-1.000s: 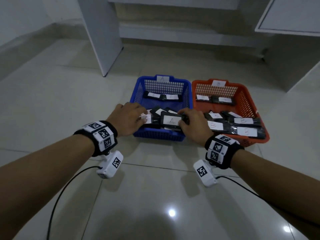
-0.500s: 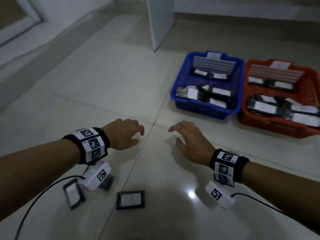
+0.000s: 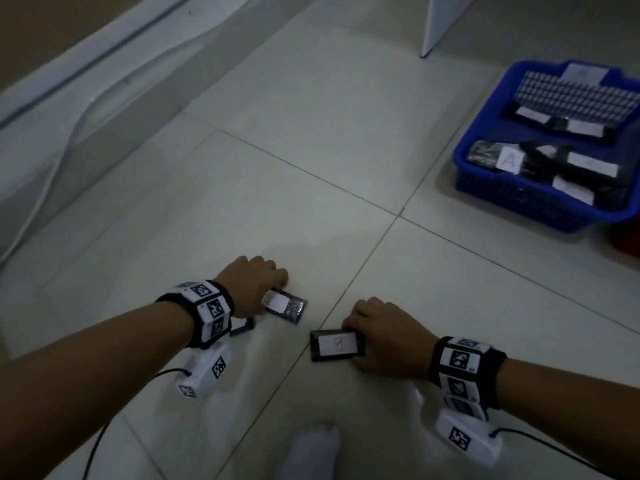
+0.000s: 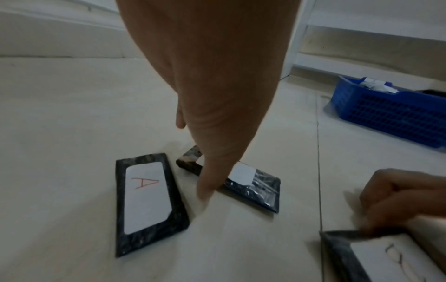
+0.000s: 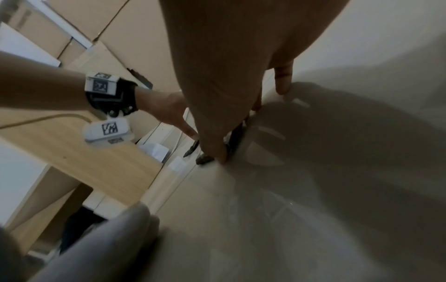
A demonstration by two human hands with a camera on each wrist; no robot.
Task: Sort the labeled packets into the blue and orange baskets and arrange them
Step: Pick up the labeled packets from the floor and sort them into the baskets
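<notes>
Three black packets with white labels lie on the tiled floor. My left hand (image 3: 273,292) curls over the middle packet (image 3: 285,308), its thumb (image 4: 205,192) at the near edge. A packet marked A (image 4: 147,200) lies flat beside it, mostly hidden under my left wrist in the head view. My right hand (image 3: 356,341) grips the right end of the B packet (image 3: 337,344), fingers on the far edge, thumb (image 5: 217,152) on the near one. The blue basket (image 3: 540,202) holds several A packets at the upper right. Only a sliver of the orange basket (image 3: 627,237) shows.
A white-socked foot (image 3: 315,448) rests on the floor just behind the hands. A white panel (image 3: 436,26) stands at the back, left of the blue basket. A wall skirting with a cable runs along the left. Bare tiles lie between the hands and the baskets.
My hands left the blue basket, hovered open over the floor, and now each has come down on a packet. The view has swung left, away from the baskets.
</notes>
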